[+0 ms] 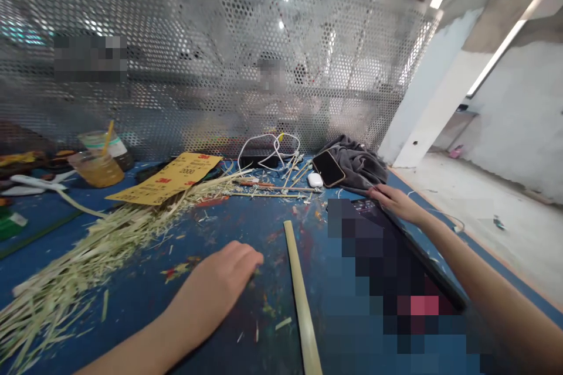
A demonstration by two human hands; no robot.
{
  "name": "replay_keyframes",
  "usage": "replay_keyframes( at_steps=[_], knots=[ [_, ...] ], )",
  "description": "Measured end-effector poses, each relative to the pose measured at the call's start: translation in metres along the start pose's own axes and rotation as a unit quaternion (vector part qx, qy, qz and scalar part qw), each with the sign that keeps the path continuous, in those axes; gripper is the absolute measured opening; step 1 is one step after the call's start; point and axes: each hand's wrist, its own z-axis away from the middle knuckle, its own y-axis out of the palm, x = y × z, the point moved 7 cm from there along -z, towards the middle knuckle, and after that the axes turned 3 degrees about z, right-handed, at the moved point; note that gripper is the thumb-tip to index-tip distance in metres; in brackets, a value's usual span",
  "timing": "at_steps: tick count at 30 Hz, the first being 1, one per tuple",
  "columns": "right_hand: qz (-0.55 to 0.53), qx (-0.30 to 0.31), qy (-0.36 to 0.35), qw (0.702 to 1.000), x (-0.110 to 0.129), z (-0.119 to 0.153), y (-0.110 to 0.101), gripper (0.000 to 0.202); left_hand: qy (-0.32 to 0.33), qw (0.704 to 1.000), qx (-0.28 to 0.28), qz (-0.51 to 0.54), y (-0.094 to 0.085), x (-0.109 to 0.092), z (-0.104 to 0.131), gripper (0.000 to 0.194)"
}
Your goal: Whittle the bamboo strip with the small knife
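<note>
My left hand (226, 272) rests on the blue tabletop, palm down, with its fingers curled in; nothing shows in it. To its right lies a long, flat pale-green bamboo strip (299, 299), apart from the hand. My right hand (398, 202) reaches out to the far corner of a dark tablet (433, 266), beside a grey cloth (363, 164). Its fingers are pressed together in a pinch. What they hold, if anything, is too small to make out. Part of the tablet's screen is blurred out.
A heap of bamboo shavings (101, 258) spreads along the left, with yellow sandpaper (176, 179) over its far end. Thin sticks (277, 192), a white earphone case (315, 180) and a phone (328, 169) lie at the back. A plastic cup (99, 170) stands before the perforated metal screen (211, 70).
</note>
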Motion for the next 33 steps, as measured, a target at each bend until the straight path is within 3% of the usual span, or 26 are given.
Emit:
replay_keyframes(
  at_steps=[3,7,14,19,23,26,29,33],
  knots=[
    [-0.015,0.011,-0.032,0.999,-0.023,-0.002,0.019,0.035,-0.066,0.995,-0.046,-0.058,-0.007,0.031,0.025,0.024],
    [-0.012,-0.015,-0.041,0.999,-0.038,0.001,0.038,0.035,-0.114,0.99,-0.058,-0.063,0.002,0.054,0.049,0.021],
    [-0.006,-0.01,-0.045,0.999,-0.044,-0.002,0.045,0.038,-0.2,0.978,-0.061,-0.023,0.011,0.09,0.043,0.022],
    [-0.015,-0.02,-0.047,0.999,-0.045,0.002,0.046,0.039,-0.241,0.969,-0.049,0.0,0.011,0.094,0.044,0.024],
    [-0.018,-0.042,-0.047,0.998,-0.046,0.005,0.048,0.037,-0.246,0.968,-0.048,0.023,0.008,0.088,0.045,0.022],
    [-0.013,-0.07,-0.052,0.996,-0.046,0.006,0.045,0.036,-0.212,0.975,-0.06,0.038,-0.002,0.073,0.043,0.02],
    [0.004,-0.105,-0.053,0.993,-0.042,0.011,0.033,0.037,-0.104,0.992,-0.044,0.055,-0.01,0.036,0.036,0.02],
    [0.034,-0.124,-0.043,0.991,-0.01,0.032,0.017,0.038,0.087,0.986,0.047,0.134,0.012,-0.029,0.04,0.024]
  ],
)
